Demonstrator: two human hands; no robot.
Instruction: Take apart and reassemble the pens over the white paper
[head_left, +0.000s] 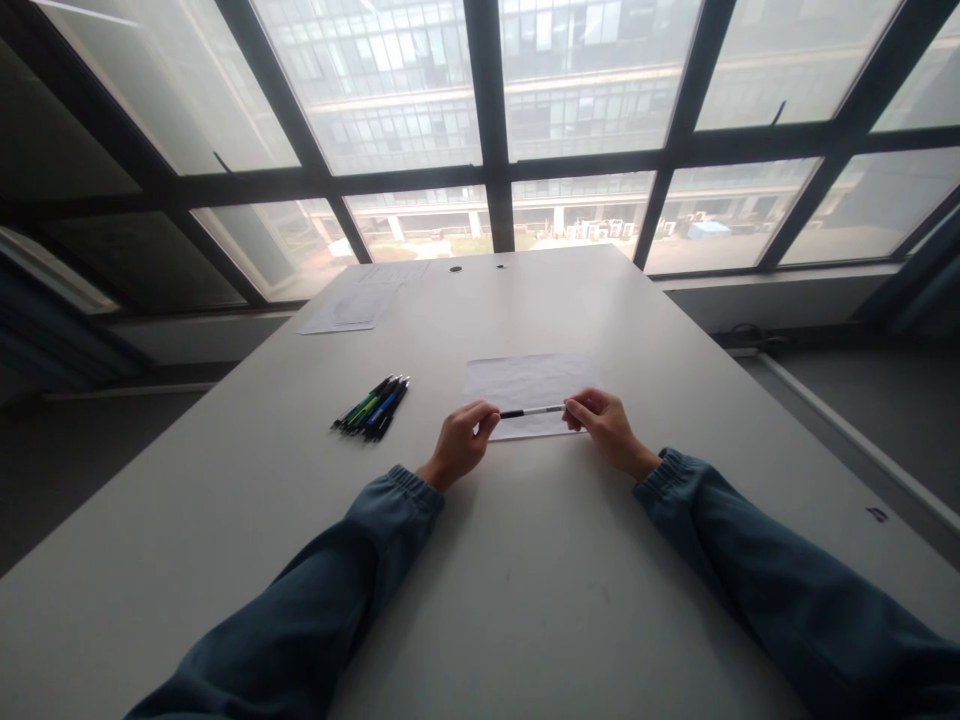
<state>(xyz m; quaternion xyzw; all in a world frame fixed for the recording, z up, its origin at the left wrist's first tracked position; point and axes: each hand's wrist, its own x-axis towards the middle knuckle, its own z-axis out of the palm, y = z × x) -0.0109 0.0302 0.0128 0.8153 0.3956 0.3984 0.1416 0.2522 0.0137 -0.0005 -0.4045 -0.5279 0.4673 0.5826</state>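
Observation:
A slim pen [534, 410], black on its left part and whitish on its right, lies level between my two hands. My left hand [461, 438] pinches its black end, and my right hand [602, 425] pinches the other end. Both tips of the pen are hidden by my fingers. Just behind and below the pen, a white sheet of paper [517, 377] rests on the table. To the left of my left hand is a loose bunch of several pens [373, 408], mostly black with green, yellow and blue parts.
The white table [480, 600] reaches forward to large dark-framed windows [495, 120]. More papers [349, 303] lie at its far left. Two small dark spots [456, 269] mark the far edge, and a small dark mark [877, 515] is near the right edge.

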